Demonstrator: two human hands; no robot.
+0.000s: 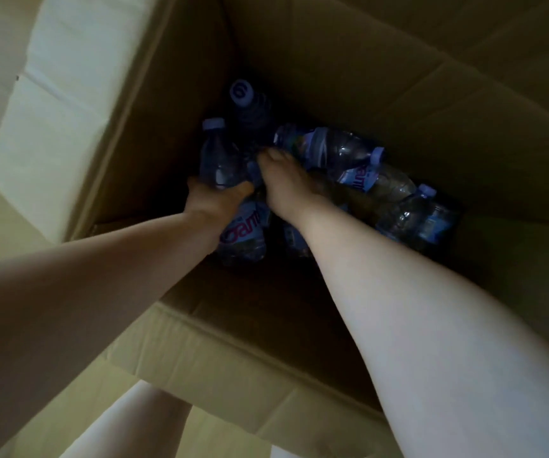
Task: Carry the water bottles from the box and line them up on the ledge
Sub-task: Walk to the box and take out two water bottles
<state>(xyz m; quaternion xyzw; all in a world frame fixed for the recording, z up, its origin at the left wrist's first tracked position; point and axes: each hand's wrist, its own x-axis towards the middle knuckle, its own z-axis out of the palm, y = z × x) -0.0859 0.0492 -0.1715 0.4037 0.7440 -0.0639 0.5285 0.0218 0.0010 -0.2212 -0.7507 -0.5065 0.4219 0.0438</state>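
Both bare forearms are reaching forward and down, converging so the two hands are working close together. The left hand point(215, 200) is curling its fingers point(245, 188) around a bottle point(230, 193), thumb side on the far left of the grip, wrist bending slightly inward. Just right of that grip, the right hand point(284, 181) is lying palm down, its fingers point(271, 157) stretching forward past the grip; whether they are clasping anything beneath is hidden.
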